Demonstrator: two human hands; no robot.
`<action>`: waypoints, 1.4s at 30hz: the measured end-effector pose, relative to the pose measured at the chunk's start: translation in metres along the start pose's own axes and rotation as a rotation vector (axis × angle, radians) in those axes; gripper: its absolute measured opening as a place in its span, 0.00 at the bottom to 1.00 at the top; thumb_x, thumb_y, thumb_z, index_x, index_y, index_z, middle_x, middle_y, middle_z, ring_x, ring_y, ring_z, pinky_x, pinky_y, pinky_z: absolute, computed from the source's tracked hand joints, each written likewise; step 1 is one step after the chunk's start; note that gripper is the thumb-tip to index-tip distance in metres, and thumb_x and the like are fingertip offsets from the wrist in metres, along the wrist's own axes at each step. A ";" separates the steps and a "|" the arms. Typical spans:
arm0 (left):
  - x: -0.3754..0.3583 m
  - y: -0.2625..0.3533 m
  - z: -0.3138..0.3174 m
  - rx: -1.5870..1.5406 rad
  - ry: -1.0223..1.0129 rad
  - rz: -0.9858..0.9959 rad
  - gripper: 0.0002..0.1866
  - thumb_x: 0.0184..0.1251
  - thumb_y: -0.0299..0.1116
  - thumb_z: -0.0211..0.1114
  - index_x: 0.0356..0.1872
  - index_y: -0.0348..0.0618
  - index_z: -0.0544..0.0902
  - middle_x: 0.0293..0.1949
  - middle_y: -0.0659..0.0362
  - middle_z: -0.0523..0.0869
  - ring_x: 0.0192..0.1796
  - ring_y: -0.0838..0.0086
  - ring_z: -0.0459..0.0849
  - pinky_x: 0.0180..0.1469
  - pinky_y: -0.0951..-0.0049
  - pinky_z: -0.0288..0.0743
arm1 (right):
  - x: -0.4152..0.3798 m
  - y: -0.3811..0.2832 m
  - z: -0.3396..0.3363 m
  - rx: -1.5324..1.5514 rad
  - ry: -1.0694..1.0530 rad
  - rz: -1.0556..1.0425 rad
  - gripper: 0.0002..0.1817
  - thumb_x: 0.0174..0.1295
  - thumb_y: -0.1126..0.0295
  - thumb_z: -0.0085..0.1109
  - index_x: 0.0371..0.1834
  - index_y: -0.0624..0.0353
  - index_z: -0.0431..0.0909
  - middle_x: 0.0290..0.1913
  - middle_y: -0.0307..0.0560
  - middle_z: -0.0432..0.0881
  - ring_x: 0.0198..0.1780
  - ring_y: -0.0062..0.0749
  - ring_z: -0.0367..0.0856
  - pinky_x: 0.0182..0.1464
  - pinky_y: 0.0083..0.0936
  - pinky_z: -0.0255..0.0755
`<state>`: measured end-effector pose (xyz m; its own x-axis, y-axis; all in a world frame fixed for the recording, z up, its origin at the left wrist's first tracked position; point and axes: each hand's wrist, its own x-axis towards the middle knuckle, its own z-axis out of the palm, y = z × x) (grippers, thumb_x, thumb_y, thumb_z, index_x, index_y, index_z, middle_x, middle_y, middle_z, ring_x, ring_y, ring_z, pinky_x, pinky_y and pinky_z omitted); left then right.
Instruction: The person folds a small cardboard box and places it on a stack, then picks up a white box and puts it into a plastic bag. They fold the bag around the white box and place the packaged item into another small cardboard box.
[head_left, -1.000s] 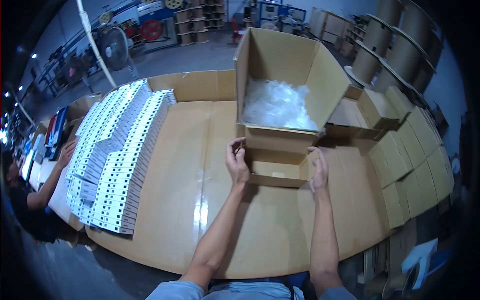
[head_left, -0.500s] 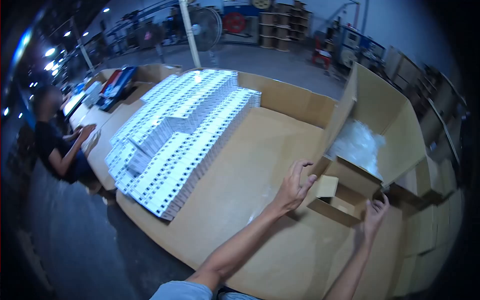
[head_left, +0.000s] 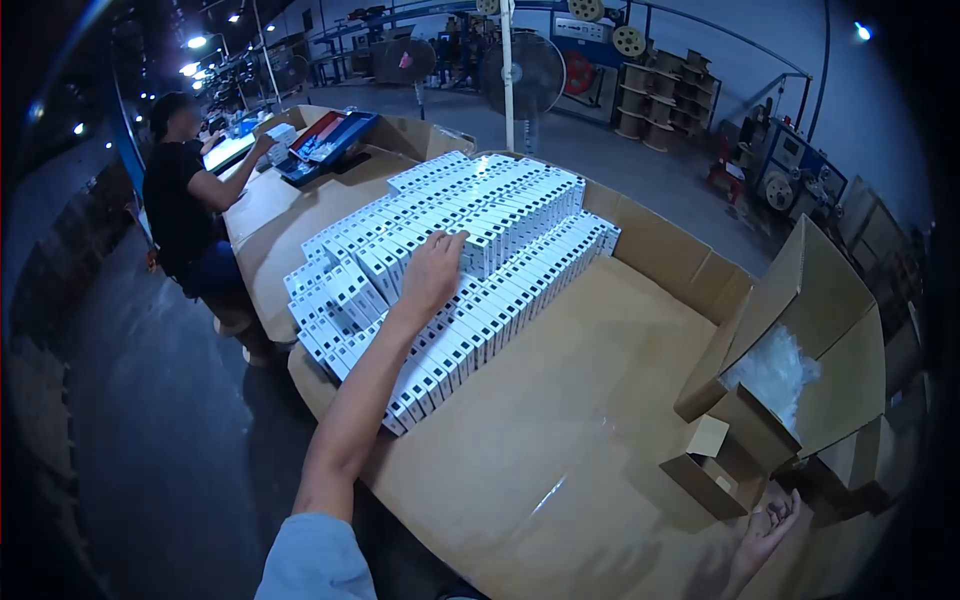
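Note:
My left hand point(head_left: 432, 272) is over the stacked rows of small white boxes point(head_left: 530, 290), its fingers bent down at the upper rows; whether they grip a box is hidden. At the lower right, my right hand point(head_left: 772, 528) holds nothing, its fingers loosely curled and apart, beside a small open cardboard box point(head_left: 690, 482). That box has its flaps up and stands against a larger open carton point(head_left: 845, 335) with clear plastic bags point(head_left: 778, 372) inside.
A co-worker point(head_left: 190, 200) in dark clothes is at the table's far left, near a blue tray point(head_left: 345, 140). Cardboard walls point(head_left: 670, 245) edge the table. A fan point(head_left: 522, 75) and a pole point(head_left: 507, 100) stand behind.
The view has turned left. My left hand has gone from beside the small cardboard box to the white boxes. My right hand has come off the small box's edge.

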<state>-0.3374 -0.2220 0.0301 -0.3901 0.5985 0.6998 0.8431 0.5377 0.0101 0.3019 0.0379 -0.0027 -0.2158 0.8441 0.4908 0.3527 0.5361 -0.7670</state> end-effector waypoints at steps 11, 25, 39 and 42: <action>0.000 0.009 0.014 -0.051 0.133 0.011 0.18 0.58 0.20 0.66 0.51 0.43 0.81 0.52 0.51 0.82 0.57 0.54 0.81 0.57 0.57 0.77 | -0.034 -0.037 0.028 0.193 -0.133 0.225 0.36 0.66 0.80 0.57 0.79 0.54 0.59 0.62 0.47 0.69 0.62 0.33 0.70 0.51 0.21 0.72; -0.074 0.247 -0.082 -0.638 0.086 0.376 0.18 0.49 0.17 0.75 0.43 0.45 0.90 0.46 0.58 0.87 0.53 0.55 0.83 0.59 0.49 0.79 | -0.054 -0.105 0.065 0.972 -0.783 0.508 0.40 0.76 0.72 0.57 0.85 0.54 0.46 0.68 0.59 0.71 0.58 0.36 0.82 0.54 0.33 0.84; 0.123 0.481 0.025 -0.894 -0.007 0.468 0.10 0.64 0.25 0.70 0.44 0.33 0.84 0.38 0.47 0.88 0.36 0.52 0.88 0.41 0.60 0.82 | 0.003 -0.040 -0.017 0.630 -0.261 0.368 0.12 0.78 0.77 0.49 0.48 0.62 0.85 0.45 0.49 0.87 0.42 0.31 0.87 0.45 0.27 0.83; 0.173 0.515 0.130 -0.449 -0.250 0.337 0.02 0.65 0.22 0.64 0.38 0.35 0.82 0.31 0.48 0.85 0.36 0.47 0.87 0.42 0.57 0.84 | 0.020 -0.026 -0.031 0.376 -0.264 0.224 0.12 0.74 0.80 0.50 0.46 0.60 0.87 0.43 0.50 0.87 0.40 0.31 0.85 0.47 0.28 0.78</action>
<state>-0.0191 0.2353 0.0630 -0.1036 0.8426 0.5284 0.9875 0.0239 0.1555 0.3163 0.0402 0.0401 -0.4127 0.8856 0.2133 0.0751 0.2664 -0.9609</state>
